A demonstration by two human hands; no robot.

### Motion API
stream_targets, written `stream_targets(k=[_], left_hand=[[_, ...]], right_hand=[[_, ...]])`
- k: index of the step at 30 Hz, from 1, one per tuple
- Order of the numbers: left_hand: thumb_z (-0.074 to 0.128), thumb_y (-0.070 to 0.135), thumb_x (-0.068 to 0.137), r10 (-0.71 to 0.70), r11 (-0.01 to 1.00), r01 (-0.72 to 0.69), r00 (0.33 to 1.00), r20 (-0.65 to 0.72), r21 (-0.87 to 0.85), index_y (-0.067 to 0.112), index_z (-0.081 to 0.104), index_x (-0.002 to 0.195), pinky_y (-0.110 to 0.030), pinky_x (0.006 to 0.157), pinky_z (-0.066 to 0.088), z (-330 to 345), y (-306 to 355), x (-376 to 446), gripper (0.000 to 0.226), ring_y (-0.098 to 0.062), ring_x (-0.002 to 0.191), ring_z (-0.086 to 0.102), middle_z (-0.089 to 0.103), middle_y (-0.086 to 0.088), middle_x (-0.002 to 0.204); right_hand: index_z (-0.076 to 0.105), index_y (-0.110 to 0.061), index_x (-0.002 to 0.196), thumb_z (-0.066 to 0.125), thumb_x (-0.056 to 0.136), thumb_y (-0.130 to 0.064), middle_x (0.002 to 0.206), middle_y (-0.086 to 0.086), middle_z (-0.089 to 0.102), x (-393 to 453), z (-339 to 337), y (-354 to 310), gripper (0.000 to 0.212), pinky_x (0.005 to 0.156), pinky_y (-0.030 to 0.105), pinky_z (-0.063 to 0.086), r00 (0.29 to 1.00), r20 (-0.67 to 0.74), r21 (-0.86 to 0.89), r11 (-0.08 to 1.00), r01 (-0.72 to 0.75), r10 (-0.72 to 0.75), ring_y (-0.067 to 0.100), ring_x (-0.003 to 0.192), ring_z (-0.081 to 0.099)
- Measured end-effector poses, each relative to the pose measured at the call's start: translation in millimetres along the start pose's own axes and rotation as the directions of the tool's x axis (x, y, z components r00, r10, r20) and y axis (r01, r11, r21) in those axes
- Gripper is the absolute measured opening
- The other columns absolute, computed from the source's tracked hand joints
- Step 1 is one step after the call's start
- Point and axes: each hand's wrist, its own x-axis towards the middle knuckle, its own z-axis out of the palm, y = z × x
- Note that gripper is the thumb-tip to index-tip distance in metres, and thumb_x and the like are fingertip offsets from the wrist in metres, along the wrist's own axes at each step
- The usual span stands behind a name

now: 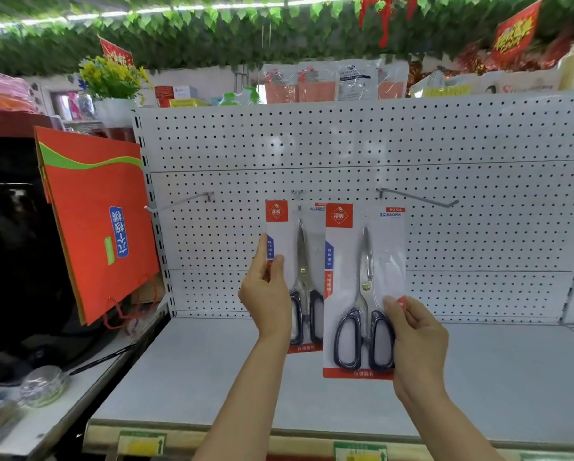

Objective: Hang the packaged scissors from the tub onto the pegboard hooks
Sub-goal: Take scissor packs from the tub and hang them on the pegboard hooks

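Two carded packs of scissors with dark handles are held up before the white pegboard (345,144). My left hand (267,294) pinches the left edge of the rear pack (300,261), whose top hole sits on the middle hook (298,196). My right hand (415,341) grips the lower right corner of the front pack (363,294), which overlaps the rear one and is nearer to me. An empty hook (179,202) juts out at the left and another empty hook (418,197) at the right. The tub is out of view.
A grey shelf (212,367) runs below the pegboard, with price labels on its front edge. An orange paper bag (96,221) hangs at the left beside a black surface. Glass dishes (43,384) lie on the lower left counter. Packaged goods line the shelf top.
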Motion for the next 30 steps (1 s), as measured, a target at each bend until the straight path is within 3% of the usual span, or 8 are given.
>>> stream_targets(k=[4, 7, 10, 15, 18, 22, 25, 30], left_hand=[[0.062, 0.012, 0.094, -0.002, 1.000, 0.002, 1.000, -0.003, 0.029, 0.030, 0.056, 0.133, -0.008, 0.047, 0.036, 8.6, -18.0, 8.5, 0.044, -0.004, 0.049, 0.032, 0.073, -0.013, 0.108], [0.060, 0.015, 0.095, 0.030, 0.995, -0.030, 1.000, -0.007, 0.095, 0.026, 0.057, 0.135, -0.008, 0.052, 0.044, 15.7, -30.2, 19.8, 0.041, -0.001, 0.051, 0.040, 0.069, -0.002, 0.122], [0.060, 0.019, 0.096, 0.011, 0.994, -0.012, 1.000, 0.009, 0.105, 0.029, 0.056, 0.134, -0.020, 0.057, 0.053, 22.5, -38.8, 33.3, 0.040, -0.002, 0.056, 0.051, 0.074, 0.014, 0.099], [0.058, 0.016, 0.097, 0.028, 0.986, -0.043, 0.995, 0.098, 0.160, 0.031, 0.053, 0.136, -0.005, 0.049, 0.040, 23.4, -46.8, 49.3, 0.043, -0.005, 0.050, 0.051, 0.074, -0.009, 0.097], [0.060, 0.018, 0.095, 0.026, 0.985, -0.049, 0.990, 0.138, 0.167, 0.042, 0.052, 0.129, -0.022, 0.064, 0.054, 11.7, -49.6, 55.8, 0.043, -0.011, 0.066, 0.060, 0.072, 0.003, 0.091], [0.053, 0.041, 0.097, 0.038, 0.992, -0.064, 0.973, 0.227, 0.106, 0.037, 0.056, 0.133, -0.032, 0.095, 0.052, -5.3, -23.4, 75.5, 0.036, -0.013, 0.106, 0.065, 0.067, 0.008, 0.120], [0.048, 0.046, 0.098, 0.161, 0.986, -0.166, 0.895, 0.416, -0.023, 0.039, 0.046, 0.140, -0.026, 0.110, 0.036, -9.5, 16.4, 87.1, 0.042, 0.002, 0.130, 0.044, 0.048, 0.021, 0.140], [0.064, 0.039, 0.090, 0.344, 0.746, -0.622, 0.666, 0.662, 0.237, 0.027, 0.050, 0.141, -0.008, 0.106, 0.019, -1.2, 45.1, 92.9, 0.054, 0.001, 0.134, 0.027, 0.044, 0.020, 0.143]], right_hand=[[0.053, 0.001, 0.074, 0.067, 0.092, -0.017, 0.066, 0.006, 0.052, 0.0, 9.5, 0.5, 0.029, 0.066, 0.033, 0.041, 1.000, 0.021, 0.007, 1.000, 0.006, -0.006, 0.019, 0.066, 0.044], [0.051, 0.003, 0.077, 0.067, 0.091, -0.017, 0.070, 0.009, 0.052, 0.1, 21.0, 4.4, 0.030, 0.068, 0.035, 0.041, 0.999, 0.036, 0.011, 1.000, 0.005, -0.005, 0.020, 0.069, 0.044], [0.054, -0.001, 0.076, 0.068, 0.091, -0.019, 0.071, 0.015, 0.054, 0.2, 33.6, 10.0, 0.027, 0.069, 0.037, 0.043, 0.999, 0.053, -0.008, 1.000, -0.001, 0.002, 0.020, 0.069, 0.046], [0.047, 0.002, 0.076, 0.067, 0.090, -0.021, 0.070, 0.022, 0.045, 0.7, 53.2, 19.9, 0.034, 0.065, 0.038, 0.039, 0.996, 0.092, -0.028, 1.000, 0.015, -0.012, 0.022, 0.067, 0.039], [0.042, -0.001, 0.071, 0.066, 0.091, -0.019, 0.067, 0.011, 0.040, 0.4, 61.1, 25.5, 0.037, 0.064, 0.036, 0.035, 0.995, 0.099, -0.021, 1.000, 0.017, -0.014, 0.022, 0.066, 0.034], [0.042, -0.003, 0.069, 0.066, 0.091, -0.018, 0.066, 0.008, 0.040, -1.2, 69.1, 34.6, 0.036, 0.064, 0.035, 0.034, 0.995, 0.099, -0.018, 1.000, 0.002, 0.000, 0.021, 0.066, 0.033], [0.041, -0.004, 0.068, 0.066, 0.091, -0.018, 0.066, 0.010, 0.038, 2.3, 77.7, 39.4, 0.037, 0.064, 0.035, 0.032, 0.995, 0.099, -0.019, 1.000, -0.016, 0.018, 0.022, 0.066, 0.031], [0.036, -0.004, 0.068, 0.065, 0.090, -0.017, 0.067, 0.010, 0.034, 13.6, 86.8, 44.5, 0.039, 0.064, 0.035, 0.029, 0.993, 0.115, -0.020, 1.000, -0.011, 0.013, 0.023, 0.067, 0.028]])
